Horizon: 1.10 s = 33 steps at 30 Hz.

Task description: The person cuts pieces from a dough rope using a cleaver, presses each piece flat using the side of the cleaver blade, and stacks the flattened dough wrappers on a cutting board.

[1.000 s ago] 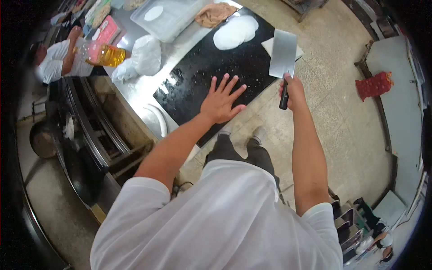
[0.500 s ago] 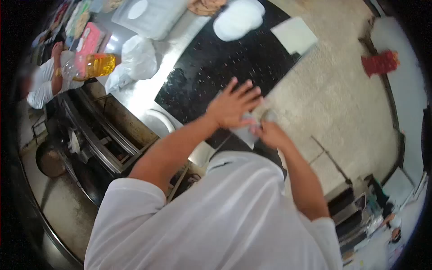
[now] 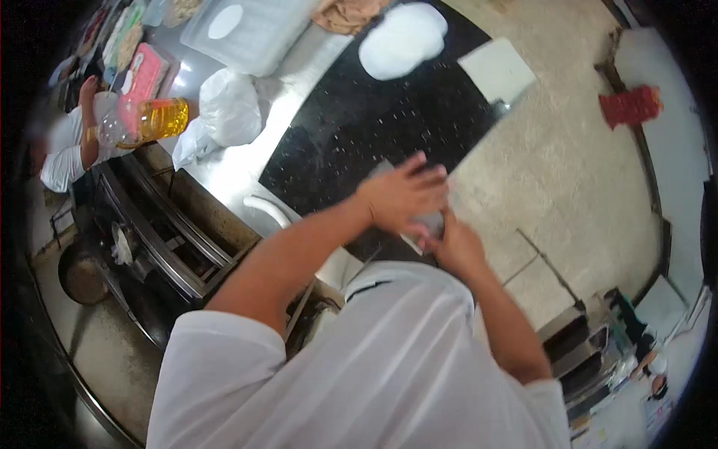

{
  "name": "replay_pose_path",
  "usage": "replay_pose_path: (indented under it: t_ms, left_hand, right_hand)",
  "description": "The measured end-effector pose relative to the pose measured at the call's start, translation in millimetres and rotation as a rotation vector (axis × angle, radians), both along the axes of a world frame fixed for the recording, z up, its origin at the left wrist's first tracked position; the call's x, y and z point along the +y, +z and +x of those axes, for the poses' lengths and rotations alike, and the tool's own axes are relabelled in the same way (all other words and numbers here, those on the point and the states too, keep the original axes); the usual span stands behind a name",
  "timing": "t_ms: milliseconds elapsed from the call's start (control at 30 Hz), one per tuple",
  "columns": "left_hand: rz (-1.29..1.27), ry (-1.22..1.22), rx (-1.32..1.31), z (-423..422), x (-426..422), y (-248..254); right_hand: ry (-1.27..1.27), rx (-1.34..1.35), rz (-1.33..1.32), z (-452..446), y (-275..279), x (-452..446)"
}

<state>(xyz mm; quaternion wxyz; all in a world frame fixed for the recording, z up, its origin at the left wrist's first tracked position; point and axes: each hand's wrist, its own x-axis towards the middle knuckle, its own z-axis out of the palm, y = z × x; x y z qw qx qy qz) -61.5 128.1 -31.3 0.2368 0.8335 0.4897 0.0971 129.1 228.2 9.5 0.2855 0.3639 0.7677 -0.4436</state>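
My left hand (image 3: 400, 198) lies palm down with its fingers spread, over a flat grey piece (image 3: 430, 221) near the front edge of a black speckled countertop (image 3: 351, 123). A grey end also shows past the wrist side of that hand, and I cannot tell whether it is the same piece. Close against it, my right hand (image 3: 458, 245) is closed at the piece's right side. What its fingers wrap round is hidden. A scalloped white item (image 3: 402, 41) and a square white slab (image 3: 497, 69) lie farther back on the counter.
To the left stand an oil jug (image 3: 163, 118), a white plastic bag (image 3: 230, 111) and a translucent bin (image 3: 250, 34), with a brown cloth (image 3: 345, 15) beside it. A stove (image 3: 168, 239) and a wok (image 3: 82, 277) are lower left. Another person (image 3: 63, 168) is at far left.
Both hands have shifted slightly right and toward my body, still together over the grey piece. The left hand stays spread, and the right hand stays closed.
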Motion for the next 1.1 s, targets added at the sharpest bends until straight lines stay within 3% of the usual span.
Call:
replay_pose_path:
  t_ms: [67, 133, 267, 333, 433, 467, 633, 733, 833, 867, 1000, 1100]
  left_hand:
    - [0.145, 0.186, 0.080, -32.9, 22.1, -0.9]
    - [0.204, 0.245, 0.140, -63.6, 45.4, 1.0]
    - [0.168, 0.367, 0.120, -31.1, 25.2, -5.9]
    - [0.088, 0.244, 0.132, -0.4, -5.5, -0.4]
    - [0.076, 0.188, -0.009, 8.6, 13.1, -2.8]
    - [0.101, 0.226, 0.087, -2.2, 24.2, -0.7]
    - [0.215, 0.403, 0.183, -62.6, 61.6, 3.2]
    - [0.227, 0.427, 0.191, -50.3, 53.5, -2.9]
    - [0.115, 0.295, 0.131, -0.7, 2.1, -3.8]
    - [0.186, 0.210, 0.057, 16.4, 1.8, -14.5]
    - [0.162, 0.296, 0.175, -3.3, 41.7, 4.9]
    - [0.288, 0.432, 0.183, -42.7, 61.9, 2.7]
  right_hand:
    - [0.053, 0.086, 0.110, -25.1, -0.3, 31.0]
    - [0.204, 0.040, 0.030, -52.3, -0.5, 54.1]
    - [0.157, 0.122, 0.128, -16.6, -12.0, 19.0]
    - [0.077, 0.142, -0.069, 33.8, -26.6, -13.9]
    - [-0.068, 0.095, -0.006, 29.5, -5.9, -15.7]
    - [-0.082, 0.071, -0.022, 20.9, -1.7, -8.3]
    - [0.126, 0.081, 0.210, -58.2, 15.1, 53.2]
    - [0.048, 0.186, 0.159, -40.7, 11.7, 35.9]
    - [0.053, 0.147, 0.045, 36.8, -21.1, -13.1]
    - [0.025, 0.122, 0.036, 43.9, -28.4, -16.5]
    - [-0.043, -0.022, 0.055, 11.5, 16.0, 16.5]
    - [0.136, 0.059, 0.188, -51.0, 17.6, 65.6]
